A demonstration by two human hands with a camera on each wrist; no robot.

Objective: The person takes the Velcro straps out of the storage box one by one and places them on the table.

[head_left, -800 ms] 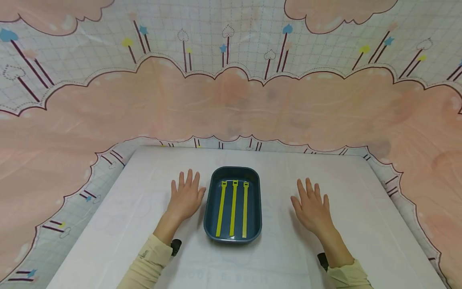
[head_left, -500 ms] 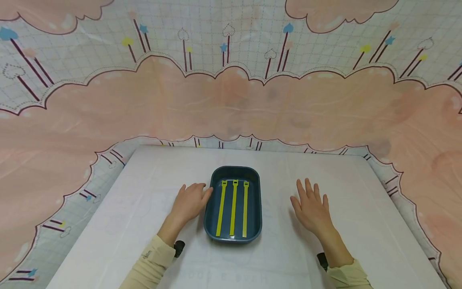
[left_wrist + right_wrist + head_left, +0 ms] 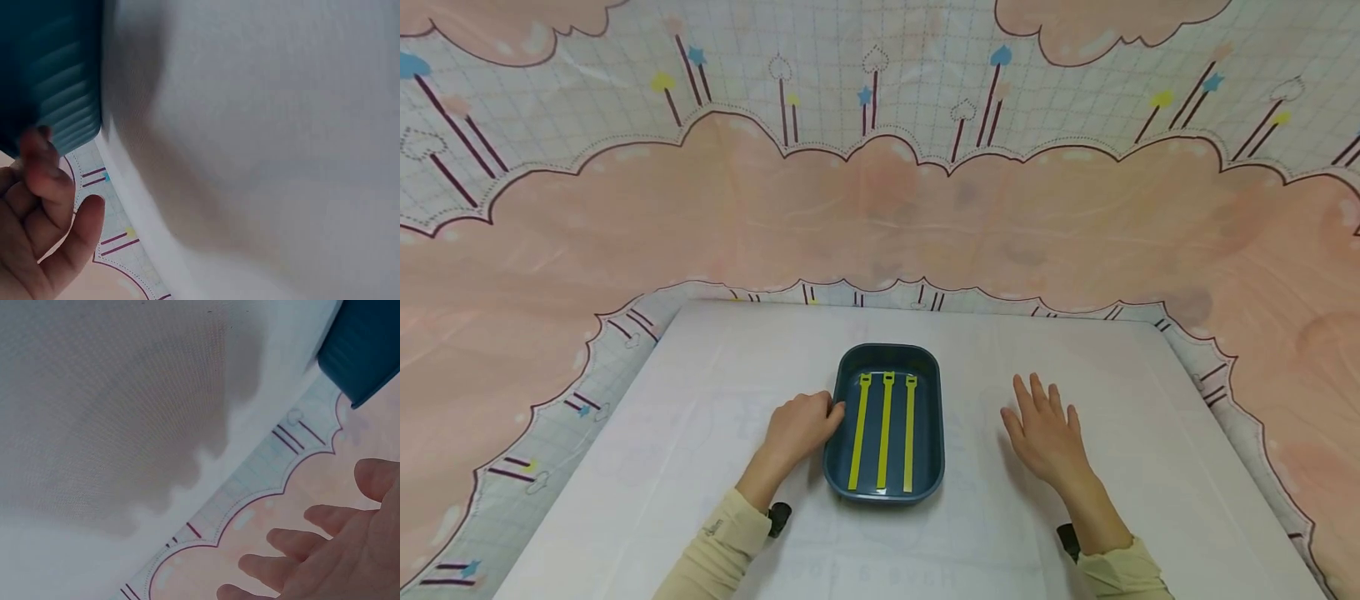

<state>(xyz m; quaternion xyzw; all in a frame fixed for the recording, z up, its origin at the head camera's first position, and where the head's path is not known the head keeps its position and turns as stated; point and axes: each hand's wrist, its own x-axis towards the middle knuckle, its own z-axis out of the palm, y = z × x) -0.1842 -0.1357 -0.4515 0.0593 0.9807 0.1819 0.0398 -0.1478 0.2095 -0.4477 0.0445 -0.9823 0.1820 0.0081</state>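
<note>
Head view: we find the dark blue tray (image 3: 928, 446) at lower centre, three yellow strips (image 3: 886, 432) inside, left hand (image 3: 800, 427) gripping its left edge, right hand (image 3: 1048, 437) with fingers straight. Left wrist view: we note curled fingers beside the tray. Right wrist view: fingers spread, lower right.

Three yellow strips (image 3: 885, 429), one tray (image 3: 928, 442)

White tabletop (image 3: 977, 417); peach cloud-print backdrop (image 3: 880, 221) behind.
</note>
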